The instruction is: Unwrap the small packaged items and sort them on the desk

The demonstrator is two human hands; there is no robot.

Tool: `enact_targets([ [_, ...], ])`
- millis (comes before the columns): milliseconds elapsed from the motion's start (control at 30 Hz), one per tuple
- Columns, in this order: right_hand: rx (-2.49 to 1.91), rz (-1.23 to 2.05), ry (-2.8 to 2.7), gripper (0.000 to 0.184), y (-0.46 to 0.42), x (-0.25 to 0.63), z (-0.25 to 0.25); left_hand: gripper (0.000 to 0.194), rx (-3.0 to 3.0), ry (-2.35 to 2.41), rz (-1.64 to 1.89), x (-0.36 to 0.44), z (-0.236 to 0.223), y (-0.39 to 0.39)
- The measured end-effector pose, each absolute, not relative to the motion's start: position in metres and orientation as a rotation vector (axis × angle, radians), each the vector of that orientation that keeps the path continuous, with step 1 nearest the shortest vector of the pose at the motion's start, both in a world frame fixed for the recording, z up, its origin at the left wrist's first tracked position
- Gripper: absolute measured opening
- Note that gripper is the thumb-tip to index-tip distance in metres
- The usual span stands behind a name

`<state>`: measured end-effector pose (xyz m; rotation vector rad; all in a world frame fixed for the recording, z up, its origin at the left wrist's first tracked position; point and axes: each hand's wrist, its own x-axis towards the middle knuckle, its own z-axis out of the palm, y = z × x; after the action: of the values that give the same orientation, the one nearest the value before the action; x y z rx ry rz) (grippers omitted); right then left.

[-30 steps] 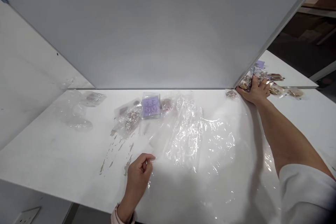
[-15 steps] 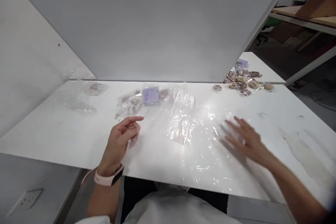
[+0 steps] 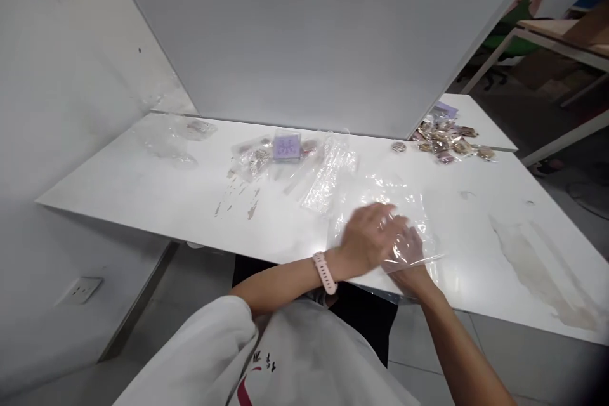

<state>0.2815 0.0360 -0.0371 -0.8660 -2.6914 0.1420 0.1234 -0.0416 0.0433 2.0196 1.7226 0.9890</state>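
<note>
A large clear plastic bag (image 3: 352, 203) lies at the front of the white table (image 3: 200, 200). My left hand (image 3: 366, 238), with a pink band at the wrist, reaches across onto the bag; its fingers are stretched out and slightly blurred. Beside it, my right hand (image 3: 408, 257) shows through the clear film, its fingers extended under or inside the plastic; I cannot tell which. The two hands are close together and partly overlap in view. Just behind the bag is a stack of narrow clear bags (image 3: 330, 174).
Near the panel (image 3: 304, 38) lie a purple square packet (image 3: 287, 148) and small clear packets (image 3: 252, 157). Crumpled plastic (image 3: 166, 139) is at the far left. Several small wrapped items (image 3: 447, 139) form a pile at the right, with a round item (image 3: 398, 146) nearby.
My right hand has left the wrapped pile and come back to the front under the plastic. My left hand has moved right onto the bag, whose near edge is now lifted.
</note>
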Motion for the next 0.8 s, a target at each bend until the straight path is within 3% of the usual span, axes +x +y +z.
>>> enact_targets([
  [100, -1.002, 0.093, -2.631, 0.06, 0.026, 0.279, -0.043, 0.063, 1.579, 2.154, 1.007, 0.08, 0.028, -0.076],
  [233, -0.972, 0.137, -2.627, 0.063, 0.01, 0.27, -0.047, 0.087, 1.188, 1.849, 0.921, 0.062, 0.021, -0.097],
  [300, -0.912, 0.19, -2.613, 0.062, 0.002, 0.266, -0.042, 0.084, 1.107, 1.611, 0.957, 0.062, 0.028, -0.101],
  [400, -0.812, 0.318, -2.583, 0.061, -0.008, 0.263, -0.022, 0.053, 1.314, 1.453, 1.124, 0.04, 0.059, -0.116],
  [500, -0.822, 0.401, -2.497, 0.055, -0.009, 0.26, 0.004, 0.03, 1.684, 1.595, 1.482, -0.03, 0.108, -0.143],
  [567, -0.878, 0.429, -2.407, 0.05, -0.006, 0.255, 0.016, 0.02, 1.715, 1.99, 1.834, -0.101, 0.14, -0.158],
  [600, -0.913, 0.436, -2.366, 0.048, -0.004, 0.252, 0.019, 0.019, 1.64, 2.228, 1.996, -0.141, 0.152, -0.162],
  [700, -1.027, 0.496, -2.304, 0.048, -0.001, 0.239, 0.016, 0.044, 1.237, 2.738, 2.131, -0.262, 0.163, -0.17],
  [800, -1.066, 0.526, -2.329, 0.048, -0.002, 0.229, 0.0, 0.047, 0.609, 3.046, 1.821, -0.352, 0.134, -0.184],
])
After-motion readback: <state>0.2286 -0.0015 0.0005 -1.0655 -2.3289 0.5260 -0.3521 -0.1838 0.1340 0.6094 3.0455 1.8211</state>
